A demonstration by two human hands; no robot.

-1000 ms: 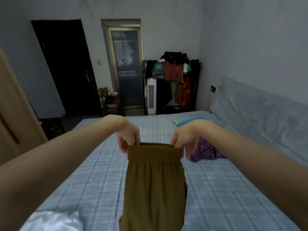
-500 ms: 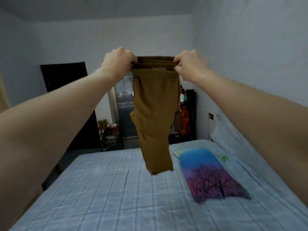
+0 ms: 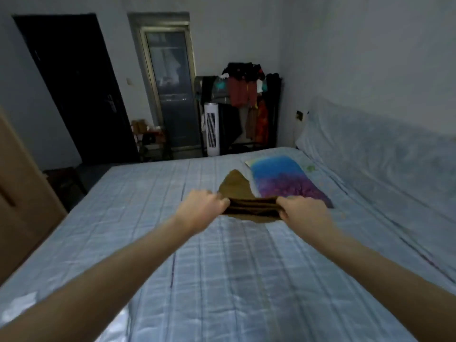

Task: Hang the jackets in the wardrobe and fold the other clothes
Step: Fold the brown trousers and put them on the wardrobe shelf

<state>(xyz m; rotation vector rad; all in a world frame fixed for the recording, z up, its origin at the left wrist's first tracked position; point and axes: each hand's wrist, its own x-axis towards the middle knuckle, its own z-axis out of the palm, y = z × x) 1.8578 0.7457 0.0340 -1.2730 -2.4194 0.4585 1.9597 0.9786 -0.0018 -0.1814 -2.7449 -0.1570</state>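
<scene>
Brown trousers lie stretched away from me on the light blue checked bed, legs pointing toward the far edge. My left hand grips the left end of the bunched waistband. At the right end, my right hand holds the same waistband. Both arms reach forward over the mattress. The trouser legs end just left of a blue and purple printed cloth spread flat on the bed.
An open clothes rack with hanging garments stands against the far wall, a white tower fan beside it. A glass door and a dark door are behind. A wooden wardrobe panel is at left. Covered pillows line the right.
The trousers were held high in the air half a second ago. Both hands have swung them down and forward, and they now lie flat on the bed.
</scene>
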